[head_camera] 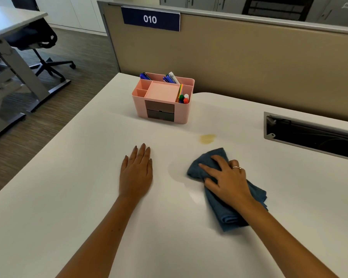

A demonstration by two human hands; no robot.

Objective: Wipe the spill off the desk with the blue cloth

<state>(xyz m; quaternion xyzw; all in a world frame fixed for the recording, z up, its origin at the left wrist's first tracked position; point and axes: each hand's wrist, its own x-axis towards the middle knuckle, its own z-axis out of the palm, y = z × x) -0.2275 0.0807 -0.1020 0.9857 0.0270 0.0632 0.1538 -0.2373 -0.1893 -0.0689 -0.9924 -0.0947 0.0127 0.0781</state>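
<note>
A small yellowish spill (207,139) lies on the white desk (88,157), just beyond the blue cloth (229,215). The cloth is folded and lies flat on the desk at the right. My right hand (227,181) presses on top of it, fingers curled over its far end, a ring on one finger. The cloth's far edge stops a short way before the spill and does not touch it. My left hand (137,171) rests flat on the desk to the left, fingers together, holding nothing.
A pink desk organiser (163,99) with pens stands behind the spill. An open cable slot (311,135) is cut into the desk at the right. A tan partition (249,61) with a "010" sign backs the desk. An office chair (38,45) stands far left.
</note>
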